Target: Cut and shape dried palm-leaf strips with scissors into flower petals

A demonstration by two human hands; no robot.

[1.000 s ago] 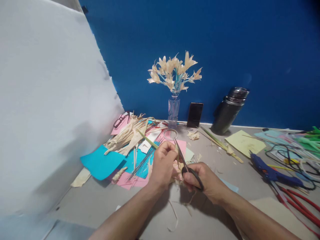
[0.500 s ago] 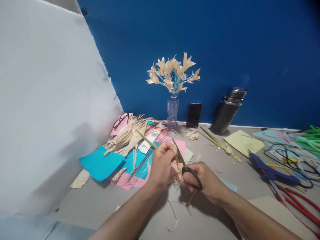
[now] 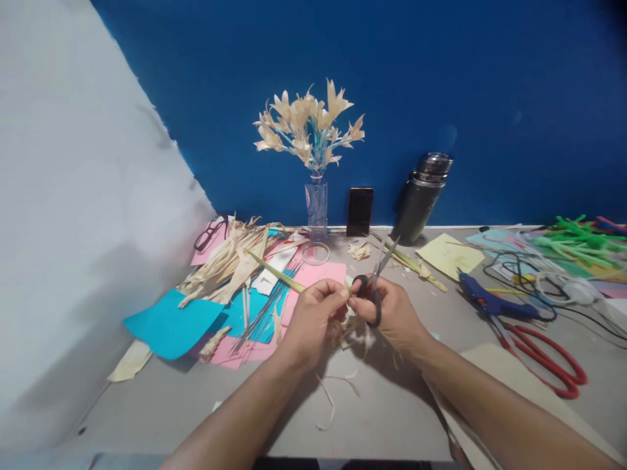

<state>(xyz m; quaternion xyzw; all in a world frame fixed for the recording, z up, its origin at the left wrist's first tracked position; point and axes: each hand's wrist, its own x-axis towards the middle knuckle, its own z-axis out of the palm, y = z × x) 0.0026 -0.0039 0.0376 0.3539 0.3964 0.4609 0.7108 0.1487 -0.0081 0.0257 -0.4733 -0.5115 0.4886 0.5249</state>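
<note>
Swung since the earlier frame: one pair of black-handled scissors [image 3: 377,269], blades now pointing away from one green leaf strip [image 3: 277,272]. Counter [image 3: 392,424] bears one clear bottle [image 3: 317,209] of pale flowers [image 3: 298,117] and one thermos [image 3: 420,202]. Two hands work close together: left hand [image 3: 313,323] pinches the strip above coloured papers [image 3: 171,320]; right hand [image 3: 396,320] holds the scissors, blades parted. Also present: one glue gun [image 3: 482,297], one smartphone [image 3: 360,212].

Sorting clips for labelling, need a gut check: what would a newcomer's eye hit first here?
The cream flowers, standing in a clear bottle against the deep blue wall at the back. Then, front and centre, the right hand with black-handled scissors, close beside the left hand holding a green strip. Off to the right lies a blue glue gun.
</note>
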